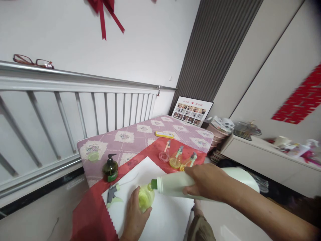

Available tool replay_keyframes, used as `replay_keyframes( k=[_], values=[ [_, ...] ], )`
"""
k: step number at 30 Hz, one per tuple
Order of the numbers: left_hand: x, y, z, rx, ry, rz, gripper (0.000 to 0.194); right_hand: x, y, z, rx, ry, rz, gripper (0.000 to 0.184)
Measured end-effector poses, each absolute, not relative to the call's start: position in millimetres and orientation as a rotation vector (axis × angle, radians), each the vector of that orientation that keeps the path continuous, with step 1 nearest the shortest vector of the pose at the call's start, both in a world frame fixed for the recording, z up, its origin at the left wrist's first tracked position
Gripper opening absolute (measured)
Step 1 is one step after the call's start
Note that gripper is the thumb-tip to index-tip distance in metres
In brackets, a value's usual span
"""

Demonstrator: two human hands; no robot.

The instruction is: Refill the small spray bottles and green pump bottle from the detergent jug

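My left hand is closed around a small clear yellow-green spray bottle without its top, above the white sheet. With my right hand I grip a large pale green bottle, tipped nearly level. Its dark green spout meets the mouth of the small bottle; whether liquid is flowing I cannot tell. A grey and green spray head lies on the sheet's left part.
Spray bottles stand in a row on the red cloth. A dark green pump bottle is at the left, near a pale green lid. A yellow-edged box lies farther back. A radiator runs behind the table.
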State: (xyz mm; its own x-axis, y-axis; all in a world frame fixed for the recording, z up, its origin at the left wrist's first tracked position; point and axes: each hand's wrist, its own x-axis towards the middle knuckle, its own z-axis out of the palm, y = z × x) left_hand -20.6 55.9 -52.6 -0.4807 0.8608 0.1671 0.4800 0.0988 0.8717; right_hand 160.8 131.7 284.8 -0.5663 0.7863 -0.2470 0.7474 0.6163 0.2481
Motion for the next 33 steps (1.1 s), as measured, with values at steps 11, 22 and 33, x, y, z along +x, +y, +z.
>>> replay_keyframes(
  k=[11, 22, 33],
  values=[
    [-21.1, 55.3, -51.6, 1.336, 2.036, 1.323, 0.078, 159.5, 129.5, 286.5, 1.235, 2.513, 0.167, 0.035],
    [-19.9, 54.7, -44.9, 1.268, 2.039, 1.246, 0.079, 159.3, 129.8, 286.1, 1.233, 2.506, 0.161, 0.037],
    [-19.8, 54.7, -44.8, 1.231, 1.993, 1.32, 0.079, 157.8, 127.8, 287.6, 1.24, 2.493, 0.167, 0.033]
  ],
)
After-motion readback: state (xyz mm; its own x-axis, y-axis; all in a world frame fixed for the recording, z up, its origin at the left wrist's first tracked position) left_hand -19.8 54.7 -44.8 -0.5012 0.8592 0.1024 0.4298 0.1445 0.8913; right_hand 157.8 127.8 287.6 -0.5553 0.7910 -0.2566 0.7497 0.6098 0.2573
